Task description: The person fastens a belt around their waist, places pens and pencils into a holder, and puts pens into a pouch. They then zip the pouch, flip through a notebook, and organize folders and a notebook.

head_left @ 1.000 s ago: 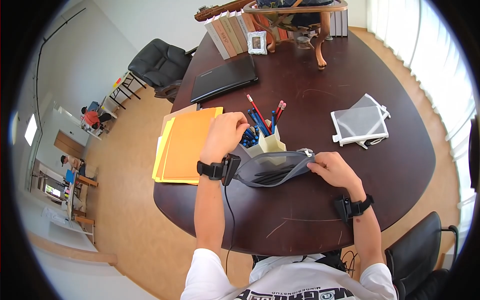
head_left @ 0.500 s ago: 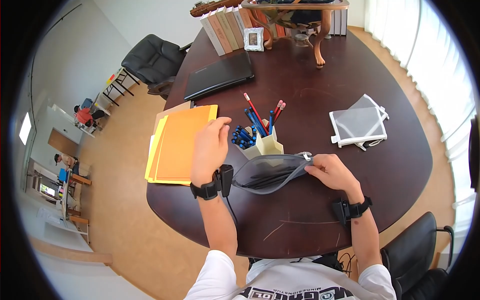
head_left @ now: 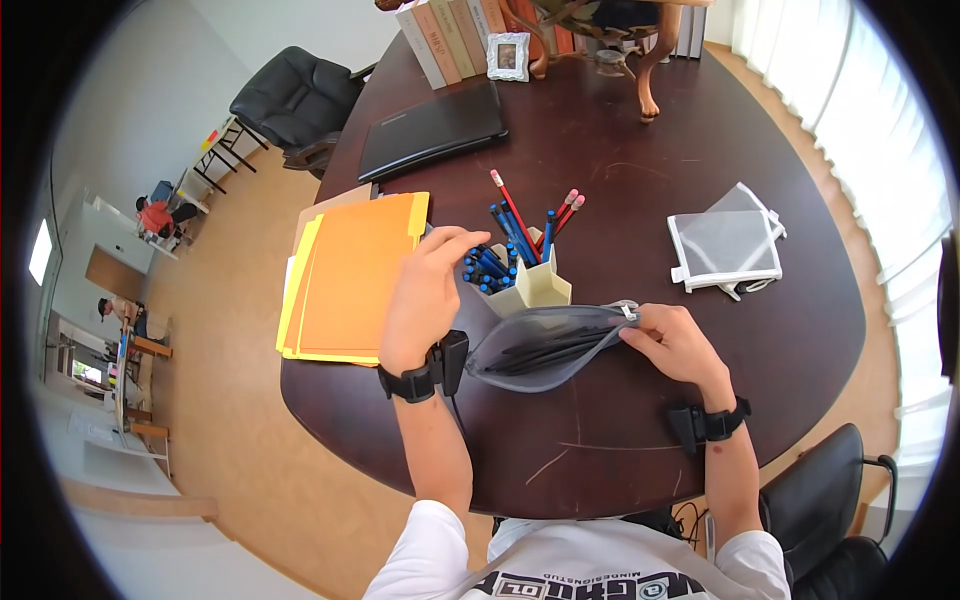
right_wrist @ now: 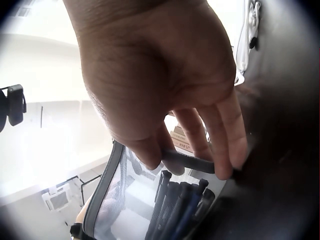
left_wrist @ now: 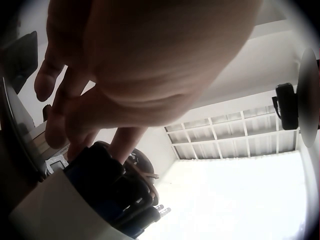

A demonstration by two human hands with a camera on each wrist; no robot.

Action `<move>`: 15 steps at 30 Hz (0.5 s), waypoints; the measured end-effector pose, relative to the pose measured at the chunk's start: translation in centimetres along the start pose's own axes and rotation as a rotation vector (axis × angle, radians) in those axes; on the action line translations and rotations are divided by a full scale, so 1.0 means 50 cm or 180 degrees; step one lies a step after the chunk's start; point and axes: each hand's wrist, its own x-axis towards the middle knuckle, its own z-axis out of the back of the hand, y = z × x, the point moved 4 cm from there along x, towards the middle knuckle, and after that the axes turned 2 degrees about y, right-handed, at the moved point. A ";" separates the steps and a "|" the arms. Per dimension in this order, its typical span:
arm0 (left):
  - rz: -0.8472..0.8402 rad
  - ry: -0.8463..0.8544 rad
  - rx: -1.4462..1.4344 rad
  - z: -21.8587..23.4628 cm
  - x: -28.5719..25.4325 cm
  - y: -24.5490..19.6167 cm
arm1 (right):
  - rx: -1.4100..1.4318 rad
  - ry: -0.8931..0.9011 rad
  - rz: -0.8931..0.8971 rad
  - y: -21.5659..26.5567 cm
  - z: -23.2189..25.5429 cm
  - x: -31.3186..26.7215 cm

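In the head view, my left hand [head_left: 422, 300] is at the left side of a cream pen holder [head_left: 545, 287], fingers reaching over its blue-capped pens [head_left: 487, 270]. The left wrist view shows the fingertips right at the dark pen caps [left_wrist: 107, 172], partly hidden behind them. My right hand [head_left: 680, 340] pinches the rim of a grey mesh zipper pouch [head_left: 545, 375] near its white zipper pull. The pouch gapes towards me. Several dark pens [right_wrist: 177, 207] lie inside it, as the right wrist view shows.
Orange and yellow folders [head_left: 360, 280] lie left of the pen holder. Two white-edged mesh pouches [head_left: 725, 245] lie to the right. Further back are a closed black laptop [head_left: 435, 130], a picture frame [head_left: 508, 57], books [head_left: 445, 40] and a globe stand [head_left: 645, 90].
My left hand first drew back left from the pens, then came back towards them with its fingers extended. The right hand has kept its pinch on the pouch rim.
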 end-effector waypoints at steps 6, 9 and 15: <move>-0.0040 -0.0062 -0.0163 0.001 -0.001 0.001 | -0.0018 -0.0002 0.0015 0.007 0.001 0.002; -0.0186 -0.0033 -0.0210 0.001 -0.004 0.005 | -0.0024 -0.0005 0.0007 0.000 0.000 0.001; -0.0182 0.0034 -0.0108 -0.006 -0.001 0.007 | -0.0093 0.0000 -0.0005 0.000 0.000 -0.001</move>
